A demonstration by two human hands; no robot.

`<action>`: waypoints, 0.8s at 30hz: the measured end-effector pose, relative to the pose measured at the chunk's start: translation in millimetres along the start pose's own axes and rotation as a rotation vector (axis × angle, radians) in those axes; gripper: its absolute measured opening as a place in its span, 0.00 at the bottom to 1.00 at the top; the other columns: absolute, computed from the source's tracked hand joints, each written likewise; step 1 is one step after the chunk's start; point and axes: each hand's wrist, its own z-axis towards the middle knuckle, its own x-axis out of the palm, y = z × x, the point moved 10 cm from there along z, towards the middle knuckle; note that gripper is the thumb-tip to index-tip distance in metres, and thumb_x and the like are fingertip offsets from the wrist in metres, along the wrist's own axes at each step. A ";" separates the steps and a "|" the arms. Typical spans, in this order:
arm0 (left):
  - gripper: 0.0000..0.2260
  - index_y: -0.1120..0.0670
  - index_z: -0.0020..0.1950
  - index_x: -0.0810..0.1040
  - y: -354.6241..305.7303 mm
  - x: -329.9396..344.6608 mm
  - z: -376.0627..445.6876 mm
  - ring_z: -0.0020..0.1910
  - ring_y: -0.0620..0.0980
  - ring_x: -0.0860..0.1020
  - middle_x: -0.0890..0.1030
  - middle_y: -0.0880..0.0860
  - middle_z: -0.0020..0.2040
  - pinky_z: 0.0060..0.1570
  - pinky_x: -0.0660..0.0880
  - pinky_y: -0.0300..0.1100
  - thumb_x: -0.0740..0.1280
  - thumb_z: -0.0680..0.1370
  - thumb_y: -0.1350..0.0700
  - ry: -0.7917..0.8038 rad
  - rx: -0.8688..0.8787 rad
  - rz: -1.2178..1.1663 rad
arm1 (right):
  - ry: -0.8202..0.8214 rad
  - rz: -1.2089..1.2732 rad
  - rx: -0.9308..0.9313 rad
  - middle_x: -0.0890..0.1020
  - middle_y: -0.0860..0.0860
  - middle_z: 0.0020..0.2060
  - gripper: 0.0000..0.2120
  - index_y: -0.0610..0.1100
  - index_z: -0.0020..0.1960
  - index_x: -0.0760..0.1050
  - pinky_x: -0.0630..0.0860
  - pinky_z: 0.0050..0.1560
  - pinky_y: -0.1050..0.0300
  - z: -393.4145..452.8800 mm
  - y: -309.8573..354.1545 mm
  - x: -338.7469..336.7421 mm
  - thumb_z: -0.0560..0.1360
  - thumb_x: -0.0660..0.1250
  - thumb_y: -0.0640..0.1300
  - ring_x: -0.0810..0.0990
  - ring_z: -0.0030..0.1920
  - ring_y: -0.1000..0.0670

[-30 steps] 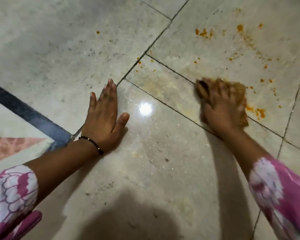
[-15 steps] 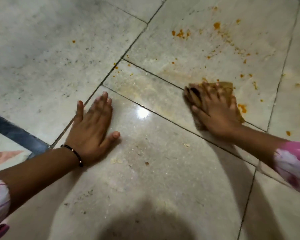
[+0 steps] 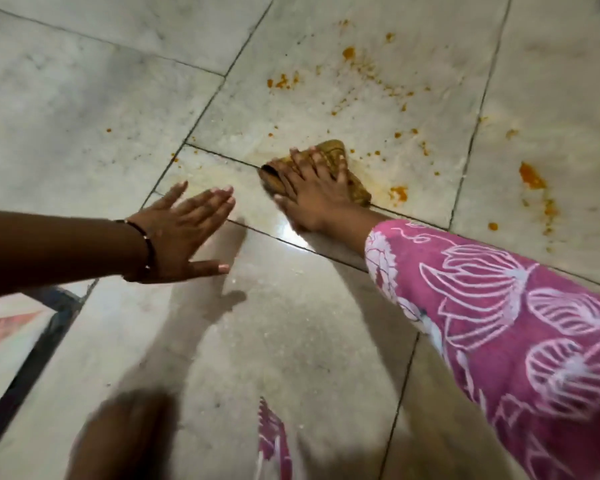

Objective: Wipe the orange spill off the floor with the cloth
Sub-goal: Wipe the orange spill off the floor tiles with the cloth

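The crumpled cloth (image 3: pixel 334 149), stained brown-orange, lies on the pale marble floor (image 3: pixel 84 109) across a grout line. My right hand (image 3: pixel 312 194) presses flat on it with fingers spread, covering most of it. Orange spill (image 3: pixel 531 175) is scattered beyond and to the right of the cloth as blobs and specks, with more orange blobs (image 3: pixel 282 83) further away and a wet yellowish smear just left of the cloth. My left hand (image 3: pixel 182 233), fingers straight, hovers above the floor left of the cloth and casts a shadow below; it holds nothing.
A dark border strip (image 3: pixel 32 372) and a coloured floor pattern (image 3: pixel 7 327) run along the lower left. A blurred dark body part (image 3: pixel 125 438) and a bit of pink garment (image 3: pixel 274 445) show at the bottom edge. A bright light glare sits by my right wrist.
My left hand has lifted off the floor and moved right toward the cloth. My right hand has slid the cloth leftward over the grout line. The view has shifted forward.
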 end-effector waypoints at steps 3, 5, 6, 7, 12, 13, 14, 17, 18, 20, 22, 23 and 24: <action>0.49 0.52 0.68 0.25 30.7 -9.2 -6.2 0.71 0.44 0.32 0.27 0.52 0.71 0.71 0.33 0.51 0.20 0.54 0.24 -0.029 -0.089 -0.101 | -0.088 0.002 0.133 0.46 0.51 0.77 0.28 0.58 0.76 0.44 0.37 0.70 0.35 -25.0 -55.3 -13.7 0.79 0.47 0.62 0.43 0.76 0.43; 0.50 0.52 0.68 0.26 35.2 -5.1 3.3 0.72 0.43 0.34 0.29 0.51 0.71 0.72 0.35 0.51 0.22 0.55 0.23 -0.055 -0.104 -0.191 | -0.086 -0.031 0.276 0.45 0.51 0.77 0.30 0.56 0.76 0.42 0.37 0.71 0.35 -64.6 -107.3 -17.3 0.78 0.46 0.63 0.43 0.76 0.43; 0.50 0.52 0.68 0.26 30.9 0.0 6.4 0.72 0.43 0.34 0.29 0.51 0.71 0.72 0.35 0.50 0.22 0.54 0.23 -0.056 -0.090 -0.214 | -0.057 -0.042 0.315 0.44 0.51 0.77 0.31 0.55 0.77 0.41 0.37 0.71 0.35 -86.5 -123.0 -15.3 0.78 0.45 0.64 0.41 0.76 0.44; 0.50 0.52 0.68 0.26 22.7 5.6 8.9 0.72 0.44 0.34 0.29 0.51 0.71 0.72 0.35 0.50 0.22 0.55 0.23 -0.055 -0.070 -0.236 | -0.021 -0.061 0.326 0.42 0.51 0.77 0.33 0.55 0.76 0.38 0.37 0.70 0.35 -108.5 -130.9 -14.0 0.76 0.41 0.67 0.39 0.76 0.44; 0.47 0.52 0.70 0.26 -29.2 21.5 38.5 0.72 0.46 0.33 0.27 0.50 0.71 0.71 0.33 0.48 0.25 0.60 0.24 -0.153 0.026 -0.372 | 0.156 -0.076 0.211 0.27 0.50 0.71 0.36 0.58 0.63 0.16 0.26 0.65 0.36 -182.8 -83.8 22.5 0.60 0.18 0.72 0.26 0.71 0.45; 0.46 0.53 0.71 0.28 -41.2 22.2 43.3 0.73 0.48 0.34 0.29 0.52 0.72 0.71 0.33 0.48 0.26 0.63 0.24 -0.196 0.075 -0.346 | 0.178 -0.073 0.170 0.28 0.49 0.71 0.35 0.59 0.64 0.16 0.25 0.64 0.37 -186.0 -66.7 27.5 0.61 0.19 0.72 0.25 0.70 0.44; 0.44 0.55 0.74 0.31 -51.8 22.3 46.9 0.75 0.51 0.39 0.34 0.54 0.75 0.72 0.35 0.48 0.31 0.68 0.26 -0.241 0.136 -0.295 | 0.188 -0.070 0.125 0.29 0.48 0.72 0.33 0.60 0.64 0.16 0.23 0.63 0.37 -185.4 -50.7 30.7 0.64 0.22 0.71 0.24 0.69 0.44; 0.39 0.57 0.78 0.47 -60.3 23.9 54.2 0.76 0.54 0.52 0.52 0.58 0.78 0.72 0.44 0.51 0.45 0.76 0.31 -0.300 0.273 -0.206 | 0.223 -0.100 0.014 0.26 0.52 0.70 0.32 0.61 0.64 0.17 0.20 0.61 0.39 -162.9 -14.1 38.3 0.71 0.33 0.70 0.22 0.69 0.45; 0.39 0.58 0.78 0.49 -58.2 25.5 57.0 0.76 0.53 0.51 0.53 0.58 0.78 0.72 0.46 0.52 0.46 0.76 0.31 -0.312 0.301 -0.208 | 0.206 -0.117 -0.006 0.27 0.53 0.70 0.32 0.61 0.65 0.19 0.21 0.62 0.39 -146.7 -9.0 37.0 0.73 0.36 0.70 0.24 0.70 0.46; 0.39 0.58 0.77 0.51 -60.4 21.8 55.8 0.76 0.52 0.50 0.53 0.57 0.78 0.72 0.48 0.54 0.48 0.76 0.31 -0.347 0.345 -0.237 | 0.131 -0.156 0.013 0.33 0.54 0.74 0.31 0.61 0.69 0.25 0.26 0.65 0.38 -113.7 -18.7 22.2 0.74 0.39 0.67 0.30 0.73 0.47; 0.39 0.57 0.78 0.51 -59.8 19.1 55.7 0.77 0.52 0.50 0.53 0.56 0.78 0.72 0.49 0.55 0.48 0.76 0.31 -0.384 0.364 -0.274 | 0.089 -0.117 0.181 0.37 0.54 0.76 0.31 0.62 0.72 0.31 0.32 0.68 0.37 -80.5 -57.4 5.6 0.76 0.42 0.66 0.36 0.75 0.44; 0.39 0.57 0.78 0.52 -59.0 19.1 55.1 0.77 0.52 0.50 0.53 0.55 0.78 0.72 0.50 0.56 0.49 0.76 0.31 -0.394 0.365 -0.295 | 0.067 -0.056 0.313 0.38 0.54 0.76 0.31 0.62 0.74 0.33 0.34 0.69 0.37 -72.4 -85.0 -2.4 0.77 0.45 0.66 0.38 0.76 0.43; 0.39 0.57 0.77 0.52 -58.1 20.4 55.3 0.77 0.52 0.51 0.53 0.55 0.78 0.72 0.50 0.56 0.50 0.75 0.31 -0.397 0.368 -0.321 | 0.018 0.004 0.456 0.39 0.54 0.77 0.31 0.61 0.75 0.36 0.36 0.70 0.37 -71.0 -111.6 -12.0 0.77 0.47 0.65 0.39 0.76 0.44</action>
